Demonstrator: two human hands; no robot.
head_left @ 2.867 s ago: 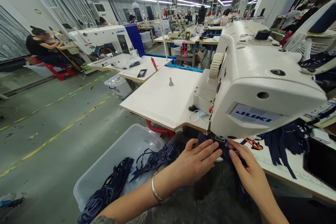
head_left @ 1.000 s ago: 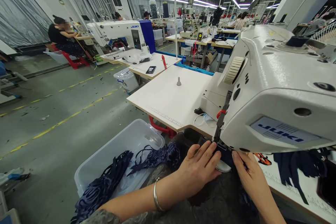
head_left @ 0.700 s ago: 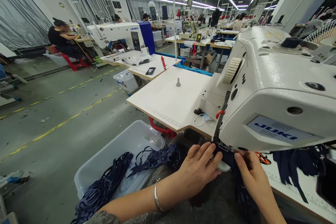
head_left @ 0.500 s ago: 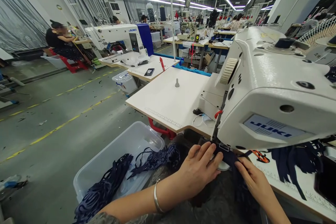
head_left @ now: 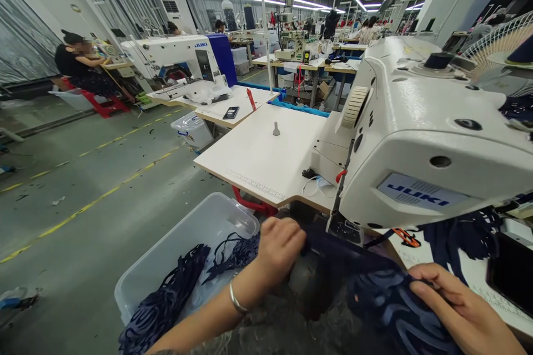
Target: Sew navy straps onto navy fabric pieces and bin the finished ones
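Observation:
A white Juki sewing machine fills the right half of the view. A navy lace piece is stretched in front of its needle end, below the head. My left hand, with a silver bangle on the wrist, is closed on the piece's left end, near the bin. My right hand is closed on its right end at the bottom right. More navy lace lies on the table under the machine head.
A clear plastic bin with navy lace pieces stands on the floor to my left. The white work table carries a small grey peg. A second Juki machine and seated workers are further back. A dark phone lies at right.
Both hands left the needle area, where they lay flat on the fabric. The left moved left toward the bin, the right down and right, pulling the lace piece out between them.

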